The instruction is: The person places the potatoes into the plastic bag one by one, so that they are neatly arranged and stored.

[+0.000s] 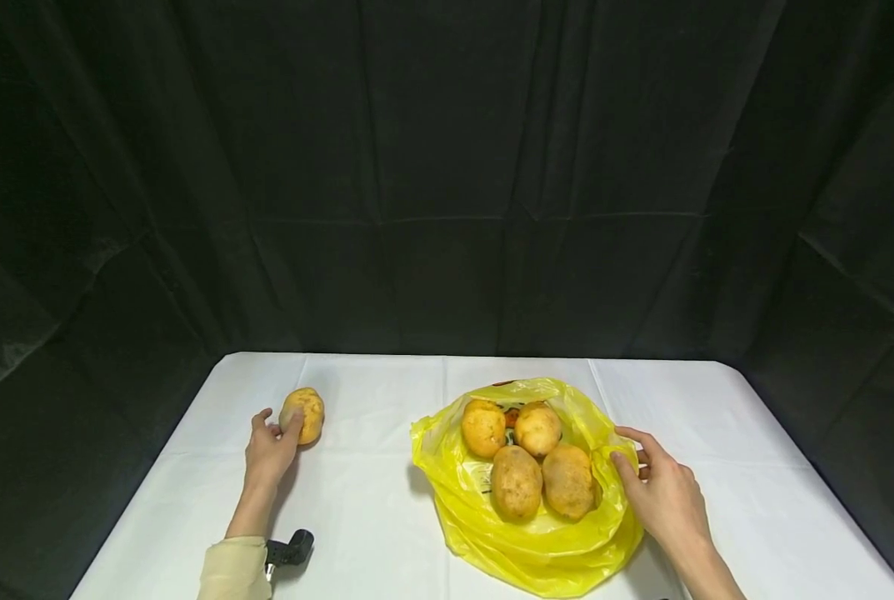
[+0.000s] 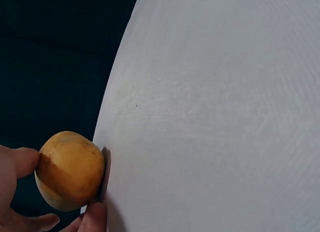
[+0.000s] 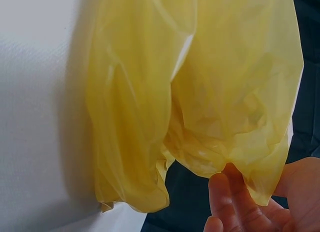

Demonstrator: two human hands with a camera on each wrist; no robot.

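Observation:
In the head view, my left hand (image 1: 270,454) is at a potato (image 1: 309,414) on the left of the white table. The left wrist view shows the thumb against this potato (image 2: 70,172), with the other fingers spread beside it and one fingertip low at its edge near the cloth. My right hand (image 1: 667,496) pinches the right rim of a yellow plastic bag (image 1: 484,546), thumb and fingers on either side of the film. The bag (image 3: 130,117) fills much of the right wrist view. Several potatoes (image 1: 516,483) lie inside its wide mouth.
White cloth (image 1: 364,517) covers the table, with faint creases. Black curtains (image 1: 447,167) hang behind it and along both sides. A small black camera (image 1: 291,548) sits at my left wrist, beside the light sleeve (image 1: 235,569).

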